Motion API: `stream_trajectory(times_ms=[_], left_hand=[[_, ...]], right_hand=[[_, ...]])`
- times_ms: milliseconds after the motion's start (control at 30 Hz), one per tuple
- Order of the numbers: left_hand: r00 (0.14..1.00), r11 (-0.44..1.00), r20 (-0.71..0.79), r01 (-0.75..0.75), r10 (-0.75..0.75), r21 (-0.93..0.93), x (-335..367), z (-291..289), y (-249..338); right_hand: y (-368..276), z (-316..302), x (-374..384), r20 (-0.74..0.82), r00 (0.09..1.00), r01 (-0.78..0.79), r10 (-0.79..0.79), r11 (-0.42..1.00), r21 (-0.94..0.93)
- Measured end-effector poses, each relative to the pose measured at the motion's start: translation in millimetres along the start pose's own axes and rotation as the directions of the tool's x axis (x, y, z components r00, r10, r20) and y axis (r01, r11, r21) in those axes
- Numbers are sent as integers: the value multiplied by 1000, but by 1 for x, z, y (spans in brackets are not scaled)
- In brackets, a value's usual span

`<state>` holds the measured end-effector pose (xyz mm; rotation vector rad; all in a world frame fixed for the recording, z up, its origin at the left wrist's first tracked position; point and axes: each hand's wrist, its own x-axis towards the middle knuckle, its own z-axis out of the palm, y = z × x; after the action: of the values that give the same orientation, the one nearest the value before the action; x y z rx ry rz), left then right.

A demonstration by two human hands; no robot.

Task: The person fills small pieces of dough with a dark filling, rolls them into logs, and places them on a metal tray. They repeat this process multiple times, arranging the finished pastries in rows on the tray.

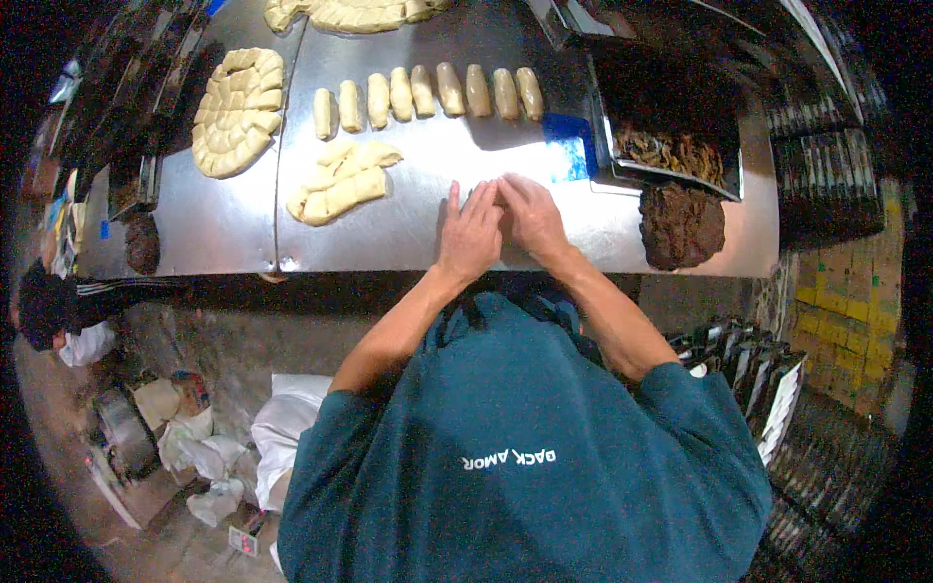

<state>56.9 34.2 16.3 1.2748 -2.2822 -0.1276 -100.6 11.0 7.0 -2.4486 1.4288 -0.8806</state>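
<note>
Close to the near edge of the metal table, my left hand point(471, 230) and my right hand point(533, 216) meet at the fingertips. The left little finger sticks out to the side, while the other fingers bunch toward the right hand. Both hands seem to pinch something small, but the fingers hide it. Left of them lie cut dough pieces point(340, 196) in a short strip. Beyond stands a row of several filled dough rolls point(400, 94), paler on the left and browner on the right. A dark brown lump of filling point(683, 225) sits to the right.
A metal tray point(671, 175) of brown filling rests at the table's right. Coiled cut dough point(238, 114) lies at far left, with more dough point(364, 14) at the back. Stacked trays point(826, 180) stand at right. Another person point(49, 306) is at lower left.
</note>
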Motion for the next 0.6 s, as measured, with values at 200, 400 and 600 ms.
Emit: stream_trajectory(times_ms=[200,400,600], left_hand=[[1000,999,1,-27,27,-30,-33,17,5],[1000,999,0,29,-29,-44,-17,3,6],[997,998,50,-63,64,-27,-60,11,18]], right_hand=[[-16,-5,-35,135,990,-24,41,992,-125],[-7,5,-18,-2,997,-81,81,996,21],[-41,3,-72,-15,1000,-20,18,989,-147]])
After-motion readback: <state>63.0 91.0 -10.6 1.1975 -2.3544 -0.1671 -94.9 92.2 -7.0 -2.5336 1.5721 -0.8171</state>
